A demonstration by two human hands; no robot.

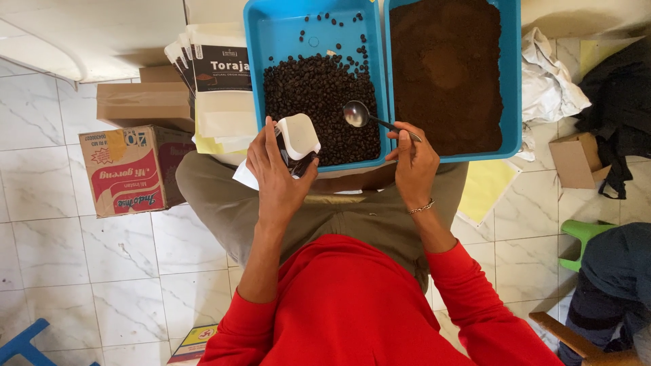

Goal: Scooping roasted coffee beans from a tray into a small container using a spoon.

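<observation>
Left hand (278, 173): fingers grasp an open white pouch (297, 135) at the near edge of the bean tray (271, 41). Right hand (415, 163): fingers pinch a spoon (357, 114), its bowl over the beans (322, 102). Tray of ground coffee (512, 81) touches the bean tray's right side.

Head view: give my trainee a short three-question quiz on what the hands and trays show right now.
1. True or false: the right hand holds a metal spoon over the coffee beans.
2. What does the left hand hold?
A. a white pouch
B. a glass jar
C. a knife
3. Fill in: the right blue tray holds brown ____ coffee.

Key: 1 true; 2 A; 3 ground.
</observation>
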